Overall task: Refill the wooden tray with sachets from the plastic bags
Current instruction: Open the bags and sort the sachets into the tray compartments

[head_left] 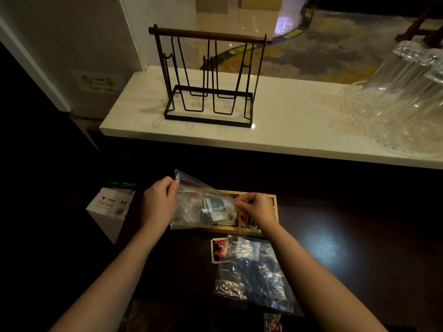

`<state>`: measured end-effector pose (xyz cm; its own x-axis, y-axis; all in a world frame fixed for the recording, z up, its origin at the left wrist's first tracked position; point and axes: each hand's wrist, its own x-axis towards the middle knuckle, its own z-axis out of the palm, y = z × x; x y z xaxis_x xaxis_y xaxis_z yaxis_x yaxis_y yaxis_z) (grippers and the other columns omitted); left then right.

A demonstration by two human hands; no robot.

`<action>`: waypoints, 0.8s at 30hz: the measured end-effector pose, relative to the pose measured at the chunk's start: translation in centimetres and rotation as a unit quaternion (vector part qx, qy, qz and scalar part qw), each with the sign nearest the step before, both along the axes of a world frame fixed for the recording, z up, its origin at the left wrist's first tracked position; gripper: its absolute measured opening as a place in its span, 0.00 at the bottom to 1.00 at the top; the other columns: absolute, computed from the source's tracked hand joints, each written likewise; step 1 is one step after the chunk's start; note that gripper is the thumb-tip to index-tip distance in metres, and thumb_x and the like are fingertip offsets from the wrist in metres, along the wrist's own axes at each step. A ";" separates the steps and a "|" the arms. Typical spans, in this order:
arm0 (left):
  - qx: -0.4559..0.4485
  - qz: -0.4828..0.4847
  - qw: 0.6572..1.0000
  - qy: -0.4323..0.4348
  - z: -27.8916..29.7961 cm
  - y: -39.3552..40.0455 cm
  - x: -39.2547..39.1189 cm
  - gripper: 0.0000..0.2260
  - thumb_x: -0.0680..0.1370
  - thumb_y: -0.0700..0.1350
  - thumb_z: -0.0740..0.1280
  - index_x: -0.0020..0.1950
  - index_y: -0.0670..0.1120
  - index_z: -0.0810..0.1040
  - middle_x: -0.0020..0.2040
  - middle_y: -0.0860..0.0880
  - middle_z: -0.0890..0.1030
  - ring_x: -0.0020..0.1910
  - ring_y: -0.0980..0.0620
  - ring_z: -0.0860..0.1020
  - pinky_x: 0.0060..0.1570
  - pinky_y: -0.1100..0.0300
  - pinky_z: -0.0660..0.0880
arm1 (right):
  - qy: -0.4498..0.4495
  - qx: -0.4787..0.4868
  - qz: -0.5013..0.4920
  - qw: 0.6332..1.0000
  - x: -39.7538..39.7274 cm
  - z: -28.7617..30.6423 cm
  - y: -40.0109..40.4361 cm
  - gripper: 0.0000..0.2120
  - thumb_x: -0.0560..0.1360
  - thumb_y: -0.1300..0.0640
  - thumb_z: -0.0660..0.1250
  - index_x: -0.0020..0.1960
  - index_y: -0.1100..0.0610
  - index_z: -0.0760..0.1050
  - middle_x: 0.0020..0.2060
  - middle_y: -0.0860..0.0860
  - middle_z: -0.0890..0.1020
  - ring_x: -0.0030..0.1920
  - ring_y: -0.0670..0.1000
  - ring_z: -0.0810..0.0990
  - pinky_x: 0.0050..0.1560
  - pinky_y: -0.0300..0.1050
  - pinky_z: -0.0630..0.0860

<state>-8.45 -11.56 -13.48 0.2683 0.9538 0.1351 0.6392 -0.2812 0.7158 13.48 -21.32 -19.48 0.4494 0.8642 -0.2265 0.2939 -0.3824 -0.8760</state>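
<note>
Both hands hold one clear bag (201,204) over the wooden tray (254,232): the left hand (159,203) pinches its top corner, the right hand (257,208) pinches its other edge. This looks like the opening step. Next, the sachets (215,209) inside must be drawn out into a compartment.

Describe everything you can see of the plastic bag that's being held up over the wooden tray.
The held plastic bag is clear, thin and crinkled, held above the wooden tray and hiding its left part. The left hand pinches its upper left corner; the right hand grips its right edge. A few small sachets, pale and dark, sit low inside. It looks mostly empty.
</note>
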 end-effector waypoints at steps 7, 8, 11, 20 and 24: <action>0.029 -0.030 0.999 -0.002 2.0 0.3 1.3 0.15 0.78 0.48 0.63 0.33 0.44 0.70 0.28 0.50 0.70 0.29 0.51 0.71 0.29 0.58 0.64 | 0.083 0.008 -0.031 0.996 0.0 -0.4 -0.5 0.05 0.74 0.64 0.68 0.48 0.63 0.80 0.34 0.50 0.81 0.29 0.38 0.79 0.33 0.32 0.77; 0.031 -0.032 0.999 -0.001 2.2 0.3 1.4 0.15 0.78 0.48 0.63 0.33 0.44 0.70 0.28 0.50 0.70 0.29 0.50 0.71 0.29 0.58 0.65 | 0.092 0.009 -0.032 0.995 -0.1 -0.5 -0.6 0.05 0.74 0.64 0.68 0.49 0.63 0.80 0.35 0.50 0.81 0.30 0.38 0.79 0.33 0.32 0.77; 0.043 -0.045 0.998 0.011 2.6 0.3 1.7 0.14 0.78 0.48 0.63 0.34 0.46 0.71 0.29 0.52 0.71 0.30 0.52 0.72 0.29 0.58 0.66 | 0.105 0.000 -0.027 0.994 -0.1 -0.7 -0.8 0.06 0.74 0.62 0.68 0.50 0.62 0.80 0.37 0.51 0.82 0.33 0.43 0.80 0.36 0.36 0.78; 0.041 -0.062 0.997 0.009 3.9 0.1 2.3 0.13 0.79 0.47 0.63 0.34 0.46 0.71 0.28 0.53 0.71 0.29 0.56 0.72 0.29 0.65 0.64 | 0.177 0.002 -0.056 0.983 -0.4 -0.4 -0.7 0.06 0.74 0.65 0.68 0.50 0.62 0.78 0.37 0.51 0.80 0.34 0.47 0.77 0.34 0.39 0.76; 0.030 -0.072 0.997 0.002 4.5 0.2 2.7 0.13 0.79 0.47 0.63 0.35 0.45 0.73 0.29 0.51 0.73 0.30 0.52 0.75 0.30 0.60 0.69 | 0.184 0.014 -0.067 0.981 0.0 -0.5 -0.7 0.04 0.73 0.66 0.68 0.48 0.63 0.78 0.39 0.55 0.80 0.34 0.50 0.77 0.34 0.43 0.75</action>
<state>-5.79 -11.40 -9.03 0.4019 0.8960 0.1891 0.5920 -0.4118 0.6928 13.45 -22.06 -19.93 0.4514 0.8109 -0.3723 -0.0953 -0.3711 -0.9237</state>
